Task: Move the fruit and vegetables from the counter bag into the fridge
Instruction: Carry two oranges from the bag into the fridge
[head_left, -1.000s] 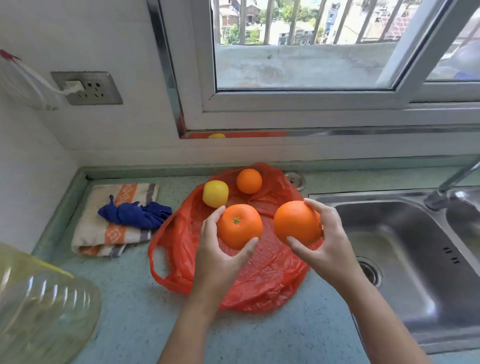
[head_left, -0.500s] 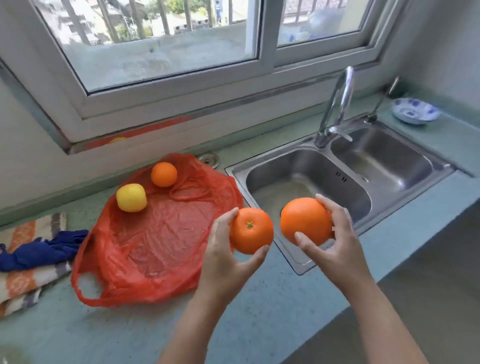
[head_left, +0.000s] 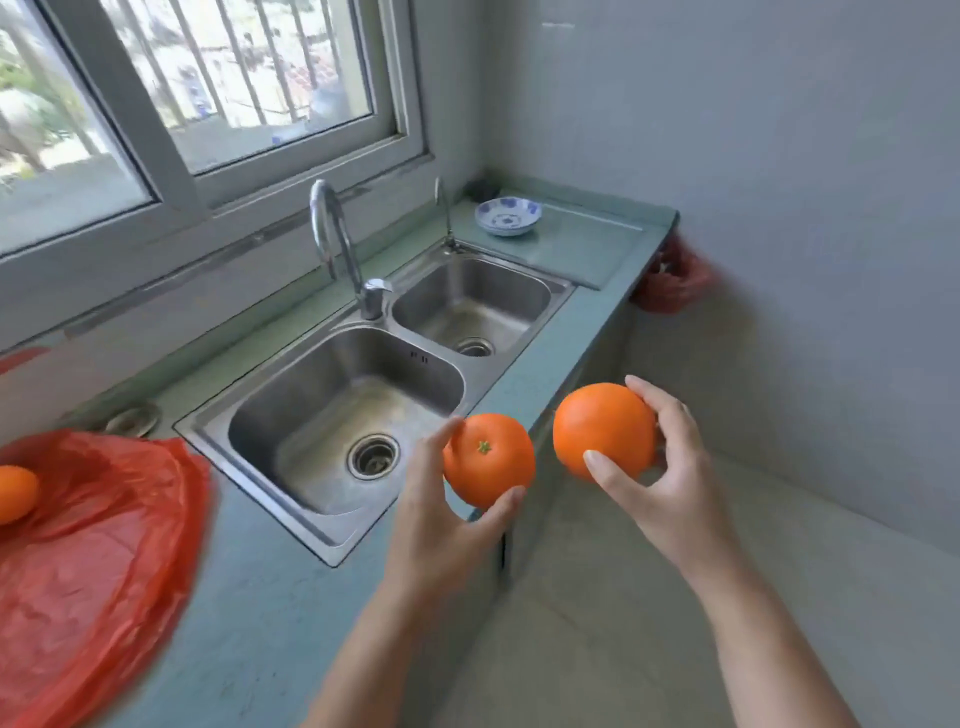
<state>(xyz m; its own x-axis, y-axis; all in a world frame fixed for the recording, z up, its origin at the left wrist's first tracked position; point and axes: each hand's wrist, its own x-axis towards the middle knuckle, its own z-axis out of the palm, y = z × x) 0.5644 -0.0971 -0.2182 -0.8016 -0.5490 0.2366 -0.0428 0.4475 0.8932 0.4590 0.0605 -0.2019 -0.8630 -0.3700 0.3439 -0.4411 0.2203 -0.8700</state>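
My left hand (head_left: 441, 525) grips an orange (head_left: 488, 460) with a green stem end, held over the counter's front edge by the sink. In my right hand (head_left: 670, 467) is a second, larger orange (head_left: 602, 431), out past the counter over the floor. The red plastic bag (head_left: 88, 545) lies flattened on the counter at the far left. One small orange (head_left: 15, 492) rests on it at the frame's edge. No fridge is in view.
A steel double sink (head_left: 332, 415) with a curved tap (head_left: 337, 249) fills the counter's middle. A blue-patterned bowl (head_left: 508, 215) sits at the far right end. Another red bag (head_left: 670, 283) hangs beyond the counter's end. Tiled wall and floor lie to the right.
My view has swung right, away from the bag. Both hands have carried their oranges off the bag, past the sink; the yellow fruit and the cloth have left the frame.
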